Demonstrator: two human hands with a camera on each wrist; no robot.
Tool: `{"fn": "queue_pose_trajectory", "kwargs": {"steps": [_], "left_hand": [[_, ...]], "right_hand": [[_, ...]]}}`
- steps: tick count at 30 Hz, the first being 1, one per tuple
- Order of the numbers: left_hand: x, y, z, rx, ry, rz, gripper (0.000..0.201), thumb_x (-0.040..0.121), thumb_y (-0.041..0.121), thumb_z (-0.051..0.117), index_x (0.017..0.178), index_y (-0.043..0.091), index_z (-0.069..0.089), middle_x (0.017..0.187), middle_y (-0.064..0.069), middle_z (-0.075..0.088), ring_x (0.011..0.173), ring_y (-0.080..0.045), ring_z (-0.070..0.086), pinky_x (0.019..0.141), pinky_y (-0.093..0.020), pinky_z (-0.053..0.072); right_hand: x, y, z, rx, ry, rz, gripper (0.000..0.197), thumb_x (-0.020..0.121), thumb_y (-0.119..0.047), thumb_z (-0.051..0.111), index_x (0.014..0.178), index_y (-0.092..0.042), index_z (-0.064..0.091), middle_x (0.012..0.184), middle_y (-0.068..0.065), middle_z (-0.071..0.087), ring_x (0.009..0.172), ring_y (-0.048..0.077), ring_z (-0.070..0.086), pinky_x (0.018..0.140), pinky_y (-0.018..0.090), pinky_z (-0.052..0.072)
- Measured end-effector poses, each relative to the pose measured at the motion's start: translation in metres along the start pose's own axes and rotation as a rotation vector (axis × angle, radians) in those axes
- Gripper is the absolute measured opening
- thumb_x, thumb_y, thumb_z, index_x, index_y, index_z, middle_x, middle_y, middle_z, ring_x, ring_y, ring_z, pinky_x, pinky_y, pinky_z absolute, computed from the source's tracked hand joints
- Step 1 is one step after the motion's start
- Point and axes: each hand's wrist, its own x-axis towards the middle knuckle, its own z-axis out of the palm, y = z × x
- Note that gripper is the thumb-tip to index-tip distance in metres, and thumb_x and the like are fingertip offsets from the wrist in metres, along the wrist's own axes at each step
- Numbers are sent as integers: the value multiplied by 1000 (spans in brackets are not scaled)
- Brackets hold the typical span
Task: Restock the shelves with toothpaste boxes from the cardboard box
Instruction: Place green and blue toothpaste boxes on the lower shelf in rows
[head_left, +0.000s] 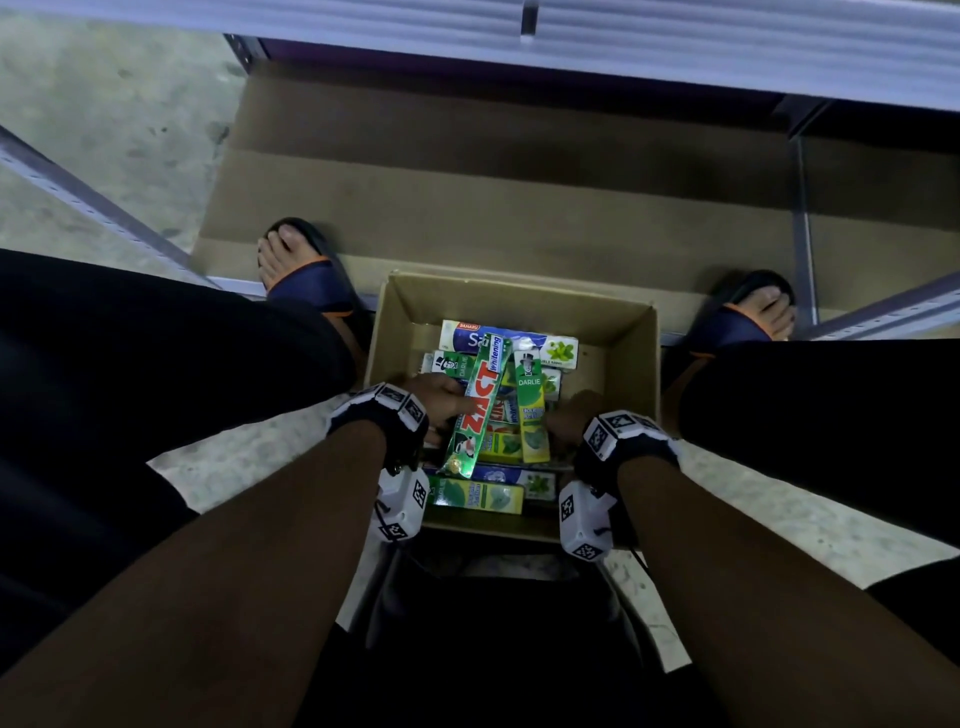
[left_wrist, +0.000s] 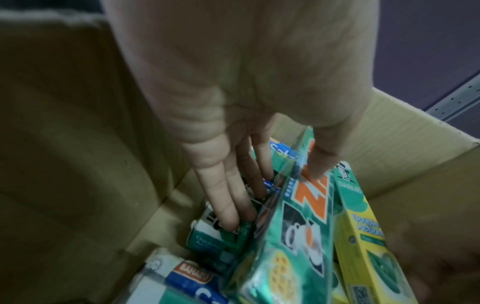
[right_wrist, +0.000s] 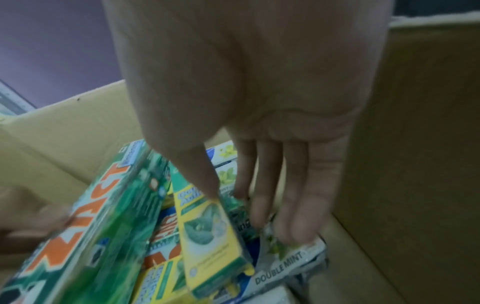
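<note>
An open cardboard box (head_left: 519, 291) stands on the floor between my feet, holding several toothpaste boxes. My left hand (head_left: 441, 402) pinches a long green Zact box (head_left: 478, 410). In the left wrist view the thumb (left_wrist: 317, 164) lies on top of the Zact box (left_wrist: 293, 236), and the fingers (left_wrist: 228, 214) reach down along its left side. My right hand (head_left: 571, 415) pinches a yellow-green Darlie box (head_left: 531, 415). In the right wrist view the thumb (right_wrist: 205, 185) presses the Darlie box (right_wrist: 213, 236), with the fingers (right_wrist: 262, 211) behind it. Both boxes lie tilted above the pile.
The lowest shelf (head_left: 467, 197), lined with brown cardboard, is just beyond the box. Metal uprights stand at left (head_left: 93, 202) and right (head_left: 802, 218), with an upper shelf edge (head_left: 675, 47) overhead. My sandalled feet (head_left: 301, 265) (head_left: 753, 312) flank the box on concrete floor.
</note>
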Motion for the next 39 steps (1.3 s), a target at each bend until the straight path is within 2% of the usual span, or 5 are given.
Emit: {"fn": "queue_pose_trajectory", "kwargs": {"steps": [5,19,27,31,39], "left_hand": [[0,7,1,110,-24,24,66,78,46,78,131,13,57,127,-11,63,114,-34,61,96,-50,52],[4,5,-3,-70,-52,-4,70,68,35,88,127,11,59,119,-8,68,100,-28,68,81,-42,60],[-7,10,-1,-64,-35,28,67,68,26,89,122,3,57,128,-29,53,115,-44,57,86,-49,55],[-16,15,0,-18,12,86,50,65,27,91,102,16,60,108,-11,63,101,-27,65,73,-43,61],[-52,34,-7,18,77,229,45,71,24,87,106,8,63,105,-8,66,105,-30,65,58,-35,58]], "right_hand": [[2,-10,3,-62,23,-83,62,82,-63,62,115,-11,64,114,13,65,96,28,65,79,29,50],[0,-18,8,-30,130,-199,37,73,-52,79,65,-32,49,66,-12,56,50,1,48,44,14,31],[-5,-20,1,26,99,-156,84,71,-47,83,136,-7,49,133,15,54,102,35,63,82,41,57],[-17,-27,-11,-13,102,-169,86,77,-45,79,145,-10,40,147,12,41,124,36,51,97,39,50],[-51,-37,-33,20,257,-268,47,69,-41,83,107,-20,67,100,-8,68,75,7,62,53,15,50]]}}
